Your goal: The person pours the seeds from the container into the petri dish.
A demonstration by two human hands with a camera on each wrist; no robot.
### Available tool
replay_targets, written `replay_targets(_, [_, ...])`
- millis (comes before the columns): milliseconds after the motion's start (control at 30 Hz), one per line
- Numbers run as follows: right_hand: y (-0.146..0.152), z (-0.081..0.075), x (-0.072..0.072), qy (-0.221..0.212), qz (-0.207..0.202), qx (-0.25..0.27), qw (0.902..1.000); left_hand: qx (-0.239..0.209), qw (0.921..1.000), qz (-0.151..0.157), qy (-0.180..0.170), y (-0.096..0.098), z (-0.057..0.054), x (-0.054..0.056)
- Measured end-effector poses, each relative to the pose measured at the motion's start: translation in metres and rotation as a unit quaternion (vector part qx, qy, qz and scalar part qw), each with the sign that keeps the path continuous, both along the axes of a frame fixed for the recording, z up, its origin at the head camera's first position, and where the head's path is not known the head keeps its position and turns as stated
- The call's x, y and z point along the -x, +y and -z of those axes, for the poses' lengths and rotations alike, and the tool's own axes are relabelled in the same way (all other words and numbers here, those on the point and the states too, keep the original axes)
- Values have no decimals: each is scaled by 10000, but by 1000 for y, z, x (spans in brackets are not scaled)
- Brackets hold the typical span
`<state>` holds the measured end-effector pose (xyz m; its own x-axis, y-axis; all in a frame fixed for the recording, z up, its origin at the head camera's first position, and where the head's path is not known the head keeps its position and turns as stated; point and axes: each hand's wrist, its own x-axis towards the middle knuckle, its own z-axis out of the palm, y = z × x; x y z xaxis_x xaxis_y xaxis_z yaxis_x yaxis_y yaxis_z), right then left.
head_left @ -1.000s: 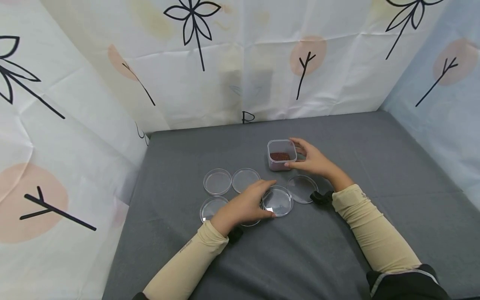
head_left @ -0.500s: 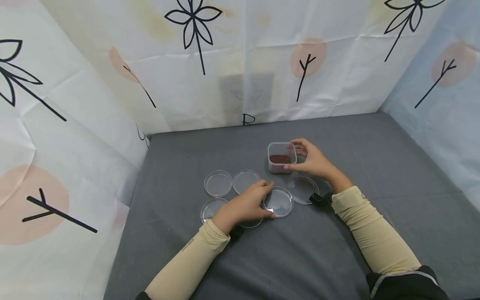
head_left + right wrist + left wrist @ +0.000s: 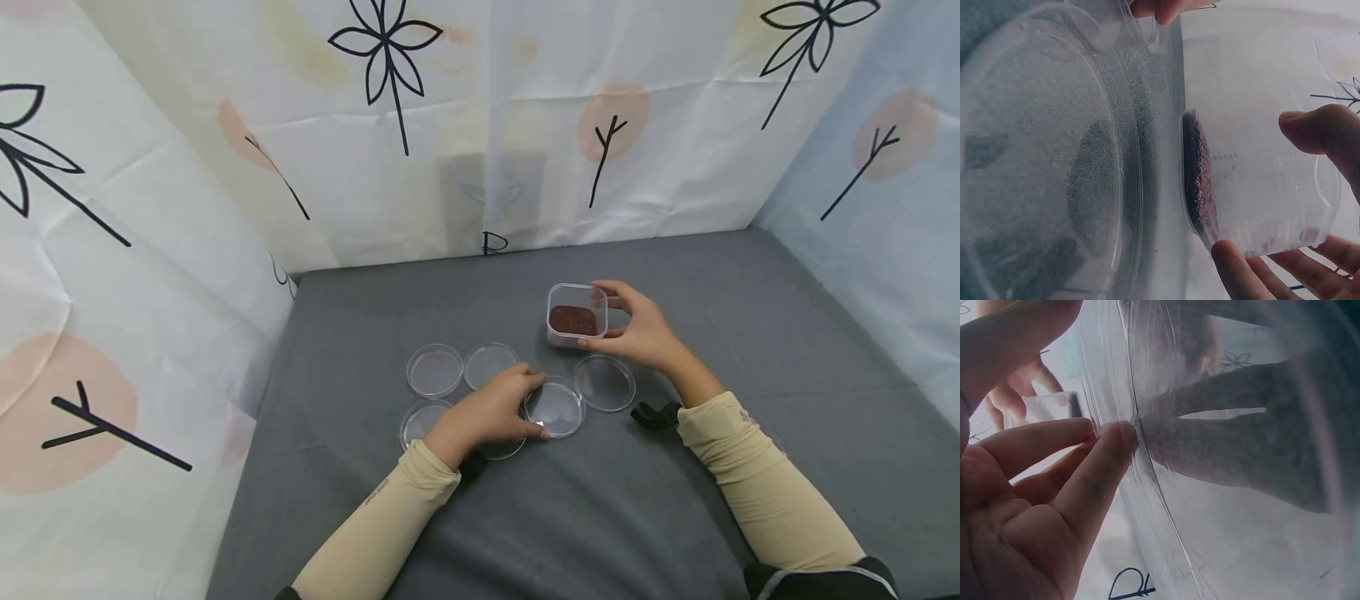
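My left hand (image 3: 491,410) holds a clear petri dish (image 3: 557,407) by its edge, thumb at the near side and fingers at the far side. In the left wrist view, fingertips (image 3: 1124,434) press the rim of the clear dish. My right hand (image 3: 637,329) grips a clear square plastic container (image 3: 556,330) from its right side. Reddish-brown granules (image 3: 573,320) lie in its bottom; in the right wrist view the granules (image 3: 1200,181) form a low layer. The container is just behind another petri dish (image 3: 604,383).
Left of the held dish, more petri dishes sit close together: two at the back, one left (image 3: 435,371) and one right (image 3: 487,362), plus a front-left one (image 3: 420,417) and another (image 3: 502,450) partly under my left hand. Grey cloth (image 3: 360,317) covers the table; patterned sheets (image 3: 525,125) hang around it.
My right hand has shifted a little to the right with the container, and more of the granules shows from above. My left hand has stayed at the same petri dish.
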<state>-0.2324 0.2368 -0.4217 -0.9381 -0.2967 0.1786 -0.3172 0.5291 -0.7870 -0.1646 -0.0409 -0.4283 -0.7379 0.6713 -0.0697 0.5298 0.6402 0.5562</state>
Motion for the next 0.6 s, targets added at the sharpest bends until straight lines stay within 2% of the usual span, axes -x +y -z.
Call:
replay_targets(133, [0,-4,-9,309,3,-9,9995,-153,9999,-47,-65,-1,3,0])
replay_targets(267, [3,-6,-17,651,-11,-16,9979,-266,9996,-15,40,-2,5,1])
replay_targets(433, [7,-8,-30,1169,-26,-77,9931,-198,9998,-26,40,-1,5,-1])
replay_targets(600, [10,-7,-45,1493,-21,-219,9885,-165,9999,-25,25,-2,6,-1])
